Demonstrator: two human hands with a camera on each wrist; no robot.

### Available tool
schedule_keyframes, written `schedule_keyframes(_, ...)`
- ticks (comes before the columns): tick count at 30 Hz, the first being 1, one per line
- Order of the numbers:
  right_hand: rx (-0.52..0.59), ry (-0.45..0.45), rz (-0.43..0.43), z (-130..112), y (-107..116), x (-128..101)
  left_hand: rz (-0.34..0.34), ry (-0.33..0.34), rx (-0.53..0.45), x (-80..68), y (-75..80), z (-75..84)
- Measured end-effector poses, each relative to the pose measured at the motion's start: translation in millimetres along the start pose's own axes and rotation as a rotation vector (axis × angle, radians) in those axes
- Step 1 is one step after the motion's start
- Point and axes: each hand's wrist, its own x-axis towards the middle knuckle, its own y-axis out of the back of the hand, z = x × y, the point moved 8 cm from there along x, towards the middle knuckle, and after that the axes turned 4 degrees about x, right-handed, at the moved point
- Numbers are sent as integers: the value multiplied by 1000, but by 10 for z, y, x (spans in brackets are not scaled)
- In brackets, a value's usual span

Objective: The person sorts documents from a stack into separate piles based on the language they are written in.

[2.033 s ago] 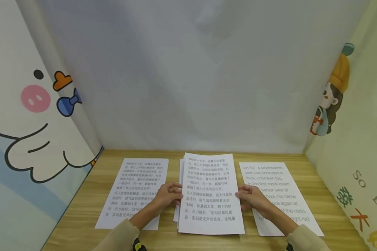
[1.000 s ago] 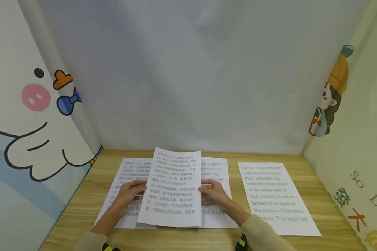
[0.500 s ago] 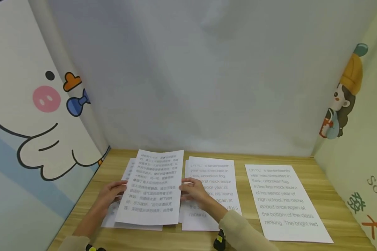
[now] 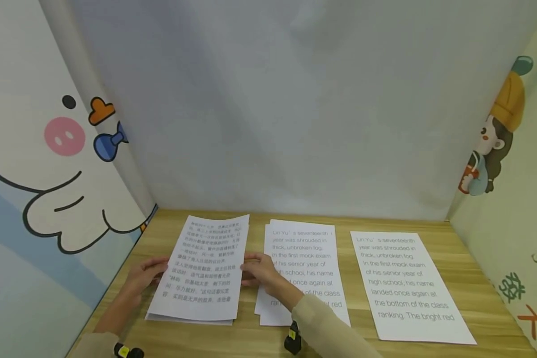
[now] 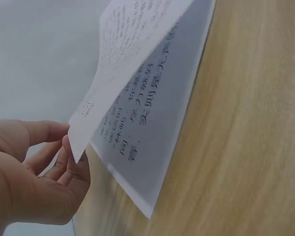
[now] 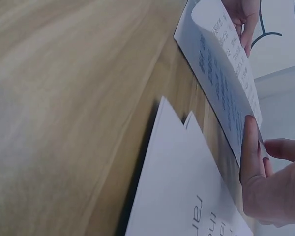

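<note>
A sheet of paper (image 4: 201, 268) printed with Chinese text is held between both hands at the left of the table. My left hand (image 4: 144, 276) pinches its left edge between thumb and fingers. On the opposite edge, my right hand (image 4: 261, 272) pinches it the same way. The left wrist view shows the sheet bowed and raised above another Chinese-printed page (image 5: 152, 123), which lies on the wood. In the right wrist view the lifted sheet (image 6: 231, 54) curves over that lower page (image 6: 206, 73).
Right of the held sheet lies a small uneven stack of English-printed sheets (image 4: 302, 258), partly under my right forearm. Another English-printed page (image 4: 407, 283) lies farther right. The wooden table (image 4: 358, 318) meets a grey back wall (image 4: 295, 124) and cartoon-decorated side panels.
Both hands have carried the Chinese sheet leftward from above the middle stack to over the left page. The English text of the middle stack is now uncovered.
</note>
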Motion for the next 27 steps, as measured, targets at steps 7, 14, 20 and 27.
schedule_keyframes(7,-6,-40,-59,51,55,-3,4,-17,22,52,15,-73)
schedule_keyframes(14,-52,-44,-91,24,126,-87,58,-22,72,45,93,-64)
schedule_keyframes(20,-116,-30,-120,-49,267,-153,91,-49,124,24,74,108)
schedule_keyframes(27,-220,-32,-82,-154,520,-266,38,-151,137,-60,-168,445)
